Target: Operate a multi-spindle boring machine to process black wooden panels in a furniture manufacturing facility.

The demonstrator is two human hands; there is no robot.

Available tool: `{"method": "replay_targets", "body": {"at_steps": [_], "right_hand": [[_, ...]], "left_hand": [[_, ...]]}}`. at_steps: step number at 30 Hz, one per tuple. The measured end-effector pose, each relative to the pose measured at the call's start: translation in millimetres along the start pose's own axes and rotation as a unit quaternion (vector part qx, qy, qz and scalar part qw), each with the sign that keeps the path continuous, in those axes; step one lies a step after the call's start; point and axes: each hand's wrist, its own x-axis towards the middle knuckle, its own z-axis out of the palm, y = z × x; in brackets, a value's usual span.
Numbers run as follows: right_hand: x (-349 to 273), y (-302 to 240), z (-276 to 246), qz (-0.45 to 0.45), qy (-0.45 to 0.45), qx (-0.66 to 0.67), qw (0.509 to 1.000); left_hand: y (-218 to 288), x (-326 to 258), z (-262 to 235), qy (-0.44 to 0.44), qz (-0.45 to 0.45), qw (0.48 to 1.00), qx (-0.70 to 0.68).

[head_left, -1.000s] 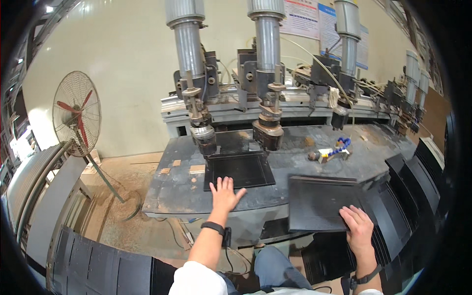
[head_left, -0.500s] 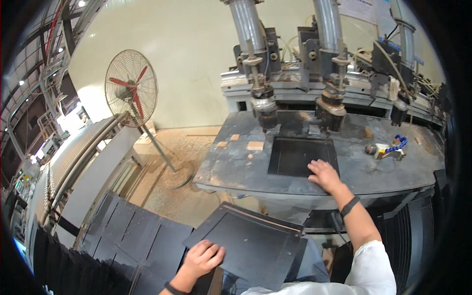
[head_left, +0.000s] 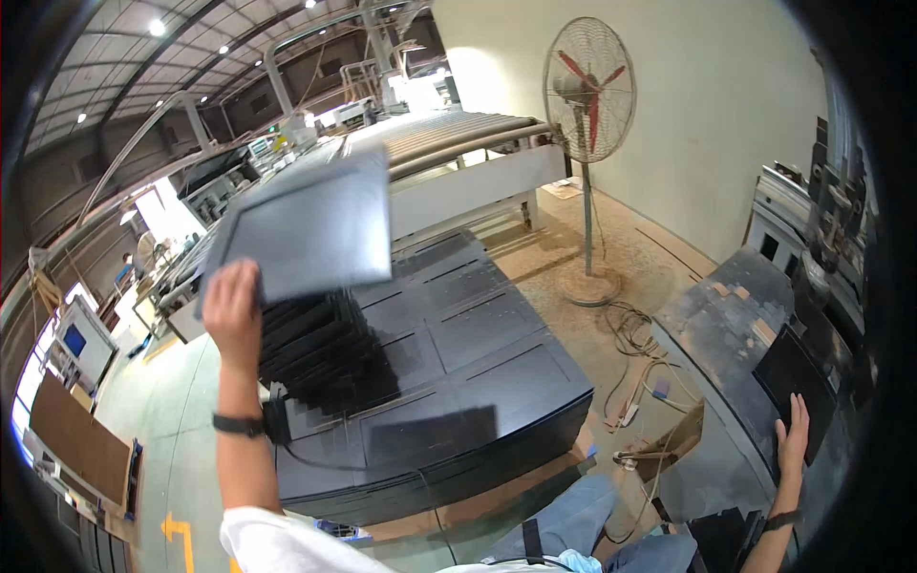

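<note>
My left hand [head_left: 232, 310] is raised at the left, closed on the near edge of a black framed panel [head_left: 310, 229], which looks like a cabinet door. The panel is tilted and slightly blurred, up in the air over an uneven pile of similar black panels [head_left: 330, 353]. At the far right, my right hand [head_left: 792, 437] has its fingers stretched out. It lies at the near edge of another black panel [head_left: 798, 382] on the grey machine table [head_left: 702, 329]. Whether its palm presses on that panel I cannot tell.
A broad stack of black panels [head_left: 516, 368] stands in front of me. Behind it are a roller conveyor [head_left: 458, 143] and a standing fan [head_left: 589, 91] with red blades. Cables and hoses [head_left: 635, 382] lie between stack and table. Metal press cylinders [head_left: 817, 272] stand above the table.
The view has swung left. My left hand has lifted the black panel from in front of my body up and left over the pile. My right hand stays by the panel on the table.
</note>
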Motion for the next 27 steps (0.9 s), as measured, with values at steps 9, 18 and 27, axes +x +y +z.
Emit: {"method": "replay_targets", "body": {"at_steps": [9, 18, 27], "right_hand": [[-56, -48, -72, 0.001, 0.048, 0.014, 0.999], [-299, -21, -236, 0.328, 0.201, -0.422, 0.821], [-378, -76, -250, 0.464, 0.1, -0.379, 0.795]], "left_hand": [[-148, -38, 102, -0.175, -0.122, 0.959, 0.187], [-38, -52, 147, 0.044, -0.104, 0.994, -0.008], [543, 76, 10, -0.144, 0.104, 0.621, -0.763]]}}
